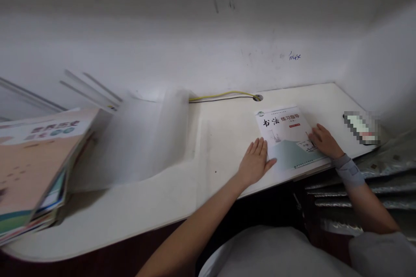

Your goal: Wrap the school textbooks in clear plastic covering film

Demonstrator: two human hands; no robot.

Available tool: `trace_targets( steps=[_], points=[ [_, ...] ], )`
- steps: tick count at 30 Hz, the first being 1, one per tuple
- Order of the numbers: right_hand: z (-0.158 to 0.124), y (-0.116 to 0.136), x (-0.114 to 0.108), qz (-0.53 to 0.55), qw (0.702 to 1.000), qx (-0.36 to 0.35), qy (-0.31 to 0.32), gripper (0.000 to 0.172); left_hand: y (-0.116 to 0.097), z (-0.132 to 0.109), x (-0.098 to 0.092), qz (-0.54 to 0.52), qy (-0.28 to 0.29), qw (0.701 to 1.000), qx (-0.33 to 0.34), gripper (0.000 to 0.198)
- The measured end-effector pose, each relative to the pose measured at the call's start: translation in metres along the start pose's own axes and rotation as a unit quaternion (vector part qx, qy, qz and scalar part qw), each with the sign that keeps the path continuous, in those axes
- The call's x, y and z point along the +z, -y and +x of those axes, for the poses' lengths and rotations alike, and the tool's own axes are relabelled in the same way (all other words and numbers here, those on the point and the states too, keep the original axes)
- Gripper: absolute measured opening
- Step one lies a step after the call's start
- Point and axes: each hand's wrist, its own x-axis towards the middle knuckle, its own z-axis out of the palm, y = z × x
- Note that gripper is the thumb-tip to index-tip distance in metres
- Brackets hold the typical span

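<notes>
A white and pale green calligraphy workbook (pixel 282 136) with Chinese lettering lies flat on the white desk, close to its front edge. Along the book's left edge rests my left hand (pixel 255 162), fingers stretched out and thumb on the cover's lower left corner. My right hand (pixel 326 140) is at the opposite edge, fingers extended and touching the book's side. Both hands are open, bracketing the book without lifting it. Whether other books lie under it I cannot tell.
A stack of books (pixel 48 156) stands at the desk's left end, beside a blurred translucent plastic sheet (pixel 146 138). Yellow and black cables (pixel 224 95) run to a round desk hole (pixel 258 98). A pixelated object (pixel 361 128) lies at right, above silvery wrapped packs (pixel 386 169).
</notes>
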Motion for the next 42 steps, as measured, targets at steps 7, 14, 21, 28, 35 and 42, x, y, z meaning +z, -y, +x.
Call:
trace_targets(
  steps=[7,14,21,28,35,42],
  points=[
    [0.0,0.0,0.0,-0.022,1.0,0.002,0.0,0.053,0.001,-0.001,0.002,-0.009,-0.014,1.0,0.001,0.072],
    [0.001,0.002,0.001,-0.004,1.0,0.006,0.004,0.052,0.001,0.0,0.001,-0.002,-0.007,1.0,-0.002,0.073],
    [-0.002,0.022,-0.024,0.131,0.991,0.015,0.018,0.058,0.001,0.0,0.002,-0.029,-0.008,1.0,-0.001,0.074],
    [-0.005,0.105,-0.026,0.195,0.932,-0.224,0.207,0.044,0.001,0.0,-0.017,-0.292,-0.06,0.954,-0.016,0.062],
    [0.0,0.16,0.023,0.02,0.937,-0.327,0.121,0.047,0.013,-0.007,-0.033,-0.612,-0.097,0.756,-0.21,0.048],
    [0.021,0.179,0.036,-0.106,0.93,-0.324,0.139,0.06,0.025,-0.015,-0.037,-0.537,-0.099,0.805,-0.231,0.05]
  ],
)
